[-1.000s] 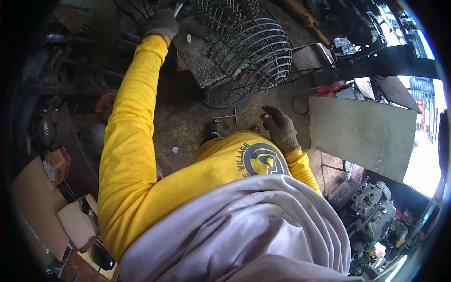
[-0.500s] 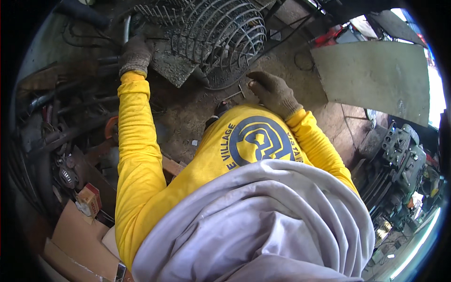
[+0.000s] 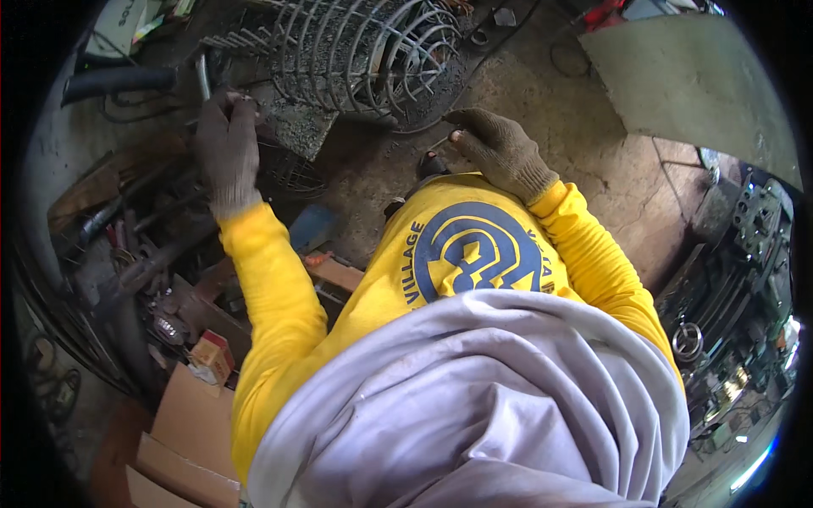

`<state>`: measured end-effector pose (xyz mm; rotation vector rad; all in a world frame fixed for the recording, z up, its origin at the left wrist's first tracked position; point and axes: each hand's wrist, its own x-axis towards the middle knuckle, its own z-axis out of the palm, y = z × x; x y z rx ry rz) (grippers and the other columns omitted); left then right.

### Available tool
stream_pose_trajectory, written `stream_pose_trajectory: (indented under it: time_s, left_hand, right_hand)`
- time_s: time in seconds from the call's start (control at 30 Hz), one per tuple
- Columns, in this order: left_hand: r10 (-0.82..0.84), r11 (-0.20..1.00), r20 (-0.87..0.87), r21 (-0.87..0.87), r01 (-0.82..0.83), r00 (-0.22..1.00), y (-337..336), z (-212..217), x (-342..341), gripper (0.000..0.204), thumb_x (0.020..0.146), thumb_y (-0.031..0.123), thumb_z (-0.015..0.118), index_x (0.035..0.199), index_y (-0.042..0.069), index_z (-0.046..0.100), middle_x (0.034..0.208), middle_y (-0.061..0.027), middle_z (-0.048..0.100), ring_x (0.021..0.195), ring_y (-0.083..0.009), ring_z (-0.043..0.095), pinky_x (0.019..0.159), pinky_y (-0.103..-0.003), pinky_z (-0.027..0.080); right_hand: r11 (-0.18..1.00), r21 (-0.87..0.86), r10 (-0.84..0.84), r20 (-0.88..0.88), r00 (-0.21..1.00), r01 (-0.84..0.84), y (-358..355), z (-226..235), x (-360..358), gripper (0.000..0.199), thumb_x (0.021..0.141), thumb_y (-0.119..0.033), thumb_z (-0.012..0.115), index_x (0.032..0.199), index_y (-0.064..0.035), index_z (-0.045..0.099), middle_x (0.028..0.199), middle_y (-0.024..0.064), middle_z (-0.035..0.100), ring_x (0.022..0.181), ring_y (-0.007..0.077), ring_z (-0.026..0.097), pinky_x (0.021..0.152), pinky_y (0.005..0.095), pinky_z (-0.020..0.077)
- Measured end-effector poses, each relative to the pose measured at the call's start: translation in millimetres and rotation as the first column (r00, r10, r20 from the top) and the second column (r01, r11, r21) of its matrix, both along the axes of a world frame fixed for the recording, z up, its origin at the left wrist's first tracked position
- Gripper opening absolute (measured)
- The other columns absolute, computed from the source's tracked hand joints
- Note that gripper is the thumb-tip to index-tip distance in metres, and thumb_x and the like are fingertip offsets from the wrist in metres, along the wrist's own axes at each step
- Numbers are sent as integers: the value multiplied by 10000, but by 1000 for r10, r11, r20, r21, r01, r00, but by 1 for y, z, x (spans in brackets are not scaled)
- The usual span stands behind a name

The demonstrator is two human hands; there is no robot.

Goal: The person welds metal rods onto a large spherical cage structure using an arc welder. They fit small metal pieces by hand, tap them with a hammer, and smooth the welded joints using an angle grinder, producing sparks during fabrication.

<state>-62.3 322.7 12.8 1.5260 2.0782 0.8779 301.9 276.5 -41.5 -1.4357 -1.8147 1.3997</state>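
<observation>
Change: since the earlier frames the left hand [image 3: 227, 152] has come down from the top edge toward the left side of the cage, and the right hand [image 3: 500, 151] has lifted off the ground to just below the cage's rim; the cage now fills the top centre.
Left hand: in a dark knitted work glove, fingers curled around a thin grey metal bar [image 3: 203, 78] that stands beside the cage; it looks closed on the bar.
Right hand: in the same kind of brown knitted glove, fingers loosely bent and half open, fingertips pinched together; whether they hold something small cannot be told.
Cage: a round rusty wire cage of concentric rings and straight ribs [image 3: 373, 51], lying on its side on the floor, just above both hands.
Floor: rough, stained grey concrete floor [image 3: 593, 169].
Surroundings: a flat grey metal sheet [image 3: 694, 85] at upper right; brown cardboard boxes [image 3: 190, 423] at lower left.
</observation>
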Motion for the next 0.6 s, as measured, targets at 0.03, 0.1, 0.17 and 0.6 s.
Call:
stream_pose_trajectory:
  time_s: [0.03,0.1,0.17,0.6]
  left_hand:
    - [31,999,367,-51,-13,930,-14,12,25,151,983,109,613,1111,53,669,881,-87,705,832,-174,698,718,-301,558]
    - [-91,988,641,-37,148,762,-43,29,82,115,981,40,625,1088,42,665,901,-53,692,818,-119,683,689,-248,552]
    - [-119,959,890,-11,282,440,-62,16,122,140,959,24,661,1099,24,653,936,-60,702,797,-139,695,741,-252,574]
    - [-135,916,632,-213,339,763,-83,-15,169,251,961,86,690,1197,6,660,1010,-98,722,786,-120,698,664,-254,588]
  right_hand:
    - [1000,-3,-17,-54,998,17,-4,2,-1,342,988,-245,644,1260,-38,659,1114,167,725,979,230,706,862,335,546]
    - [996,84,0,-215,977,19,-10,13,-6,350,973,-229,674,1259,-29,657,1099,155,727,964,216,708,850,323,550]
    - [988,148,20,-342,940,32,-13,22,-9,364,954,-213,706,1259,-21,656,1078,142,728,950,203,710,837,313,552]
    - [974,-181,-220,-633,742,134,-39,-23,-13,331,911,-178,764,1186,-10,688,1095,127,730,988,155,700,881,293,559]
